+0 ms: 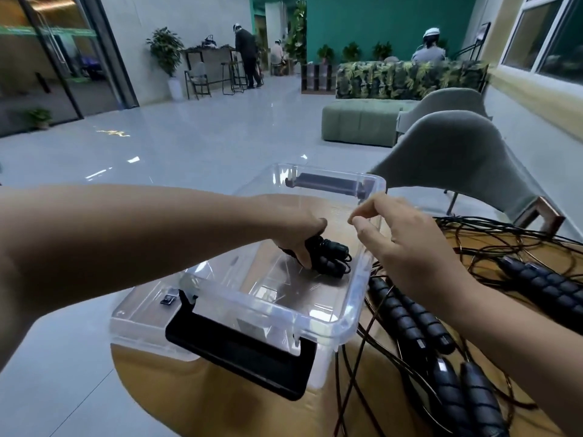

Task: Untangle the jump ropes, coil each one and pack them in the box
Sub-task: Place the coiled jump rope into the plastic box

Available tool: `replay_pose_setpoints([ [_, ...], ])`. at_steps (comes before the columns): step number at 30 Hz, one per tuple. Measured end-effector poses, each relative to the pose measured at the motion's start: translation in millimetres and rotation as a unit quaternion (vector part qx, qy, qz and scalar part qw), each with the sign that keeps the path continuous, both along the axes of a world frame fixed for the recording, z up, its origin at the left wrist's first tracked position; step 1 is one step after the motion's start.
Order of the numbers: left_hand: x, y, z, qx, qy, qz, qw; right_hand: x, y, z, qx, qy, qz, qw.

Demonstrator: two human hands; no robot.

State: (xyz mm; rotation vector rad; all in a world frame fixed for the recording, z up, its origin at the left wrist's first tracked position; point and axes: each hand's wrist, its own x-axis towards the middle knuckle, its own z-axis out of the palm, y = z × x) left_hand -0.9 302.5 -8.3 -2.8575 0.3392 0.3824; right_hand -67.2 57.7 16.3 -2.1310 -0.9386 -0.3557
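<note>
A clear plastic box (328, 332) with black latches stands on the wooden table. My left hand (293, 230) reaches down inside it and grips a coiled black jump rope (329, 258) by its ribbed handles, low over the box floor. My right hand (407, 244) hovers at the box's right rim, fingers loosely curled, thumb and forefinger close together, holding nothing that I can see. A tangle of black jump ropes (492, 247) lies to the right of the box, with several ribbed handles (410, 316) among the cords.
The clear lid (142, 323) lies under the box, jutting out to its left. The wooden table (220, 405) ends just left of the box. A grey chair (454, 159) stands behind the table. People and furniture are far across the room.
</note>
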Motion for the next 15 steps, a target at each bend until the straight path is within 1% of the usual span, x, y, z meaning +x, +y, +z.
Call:
replay_pose_setpoints([
  [5, -7, -2, -5, -0.056, -0.02, -0.004, 0.998, -1, 0, 1, -0.001, 0.006, -0.008, 1.0],
  [9, -7, -3, 2, -0.053, -0.024, -0.017, 0.998, -2, -1, 2, 0.008, 0.015, -0.006, 1.0],
  [15, -17, -2, 5, 0.021, -0.01, -0.024, 0.999, -8, 1, -2, 0.01, 0.012, -0.011, 1.0],
])
